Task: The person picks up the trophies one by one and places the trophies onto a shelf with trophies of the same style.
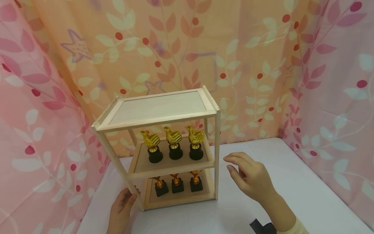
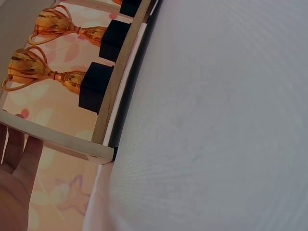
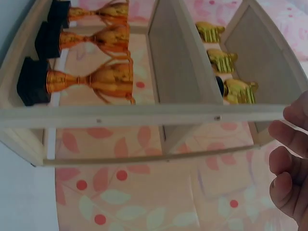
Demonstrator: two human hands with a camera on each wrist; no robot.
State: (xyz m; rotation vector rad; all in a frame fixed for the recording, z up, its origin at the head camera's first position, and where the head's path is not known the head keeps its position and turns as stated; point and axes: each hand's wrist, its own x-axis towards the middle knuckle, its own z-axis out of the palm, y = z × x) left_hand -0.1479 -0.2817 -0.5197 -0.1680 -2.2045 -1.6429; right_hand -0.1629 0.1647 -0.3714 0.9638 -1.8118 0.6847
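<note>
A pale wooden three-tier shelf (image 1: 157, 122) stands on the table. Three gold thumbs-up trophies (image 1: 174, 140) on black round bases line its middle tier. On the bottom tier are three gold cup trophies (image 1: 177, 184) with black square bases, their tops partly hidden in the head view. My left hand (image 1: 121, 206) holds the shelf's front left post low down, thumb in front and fingers (image 2: 14, 149) passing behind it. To the right of the shelf, my right hand (image 1: 252, 175) hovers with loosely bent fingers (image 3: 288, 137) and holds nothing, its fingertips close to the right post.
A white cloth covers the table (image 1: 239, 208). Floral curtains (image 1: 248, 71) hang behind it and along both sides. A dark object (image 1: 261, 226) shows beside my right wrist at the bottom edge. The shelf's top tier has a low rail at each end.
</note>
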